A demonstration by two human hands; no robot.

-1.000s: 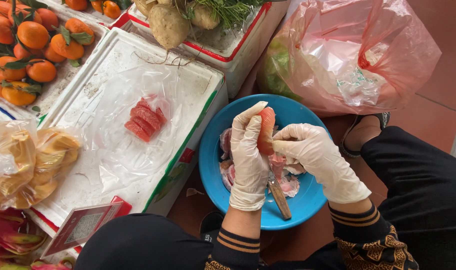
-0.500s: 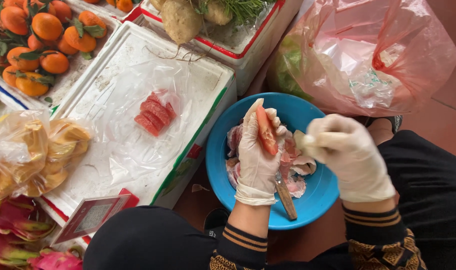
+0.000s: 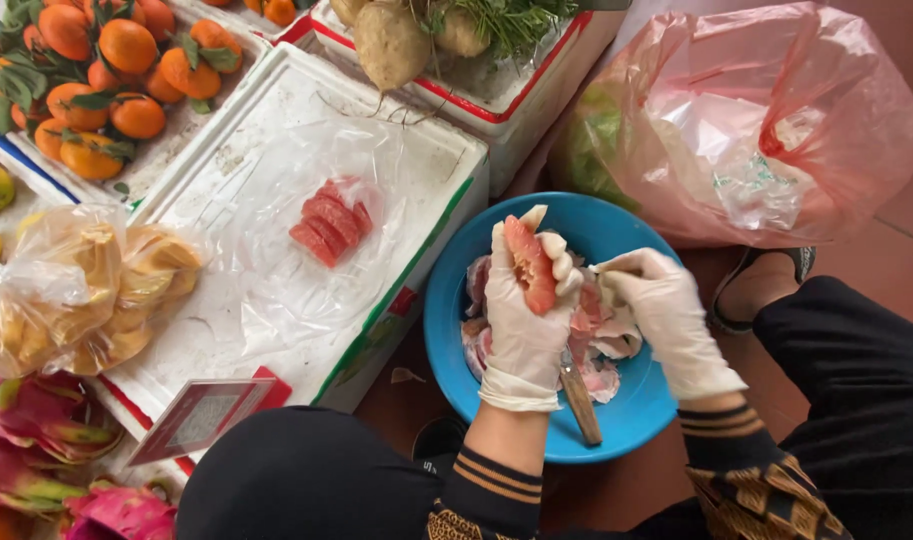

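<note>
My left hand [image 3: 521, 320], in a white glove, holds a pink pomelo segment [image 3: 531, 265] upright over a blue bowl [image 3: 476, 270]. Beside it my gloved right hand [image 3: 666, 320] pinches a strip of pale membrane at the segment's right edge. Pink and white peelings [image 3: 611, 370] lie in the bowl under both hands. A knife with a wooden handle [image 3: 581, 400] rests in the bowl below my left wrist. Several peeled pink segments [image 3: 328, 222] lie on clear plastic atop a white foam box [image 3: 416, 170] to the left.
A pink plastic bag [image 3: 766, 120] stands right of the bowl. Oranges with leaves [image 3: 106, 70] fill a box at top left, pale root vegetables [image 3: 391, 40] at top. A clear bag of yellow fruit pieces [image 3: 76, 290] and dragon fruit [image 3: 36, 450] sit at left. A sandalled foot [image 3: 766, 275] shows at right.
My left hand has turned the segment more upright and lifted it slightly. My right hand has drawn away to the right, pulling membrane off the segment's edge.
</note>
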